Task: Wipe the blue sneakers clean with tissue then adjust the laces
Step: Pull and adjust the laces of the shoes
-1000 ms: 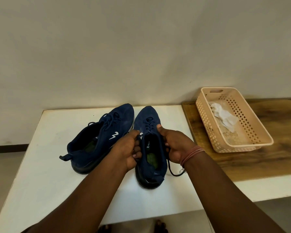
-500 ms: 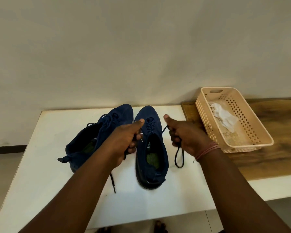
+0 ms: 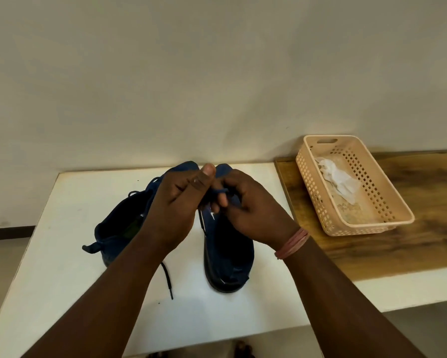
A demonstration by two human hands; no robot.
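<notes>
Both hands are raised together over the right sneaker [image 3: 227, 251], which stands on the white desk [image 3: 62, 267] with its toe toward the far edge and its heel toward the near edge. The left hand [image 3: 176, 208] has its fingers curled and its thumb up, and the right hand [image 3: 251, 210] has its fingers bent toward it; between them they pinch the dark lace [image 3: 217, 191] of this shoe. I judge that the hands are so close because the two lace ends are being crossed or knotted — the lacing step, not the wiping. One loose lace end [image 3: 167, 280] hangs down and lies on the desk between the two shoes.

The left sneaker [image 3: 119, 228] lies beside the first, turned a little toward the left edge, its pull tab pointing to the near left. It seems to wait for its turn, or to be done already; I cannot say which.

The tissue [image 3: 338, 178] lies crumpled in the peach basket [image 3: 388, 202] on the wooden part of the desk at the right, well apart from the shoes — probably put away there because the wiping is finished.

Much is hidden. The hands cover the eyelets and tongue of the right sneaker, so how the lace runs cannot be seen. The left forearm covers the inner side of the left sneaker. Whether a knot exists yet is not visible.
</notes>
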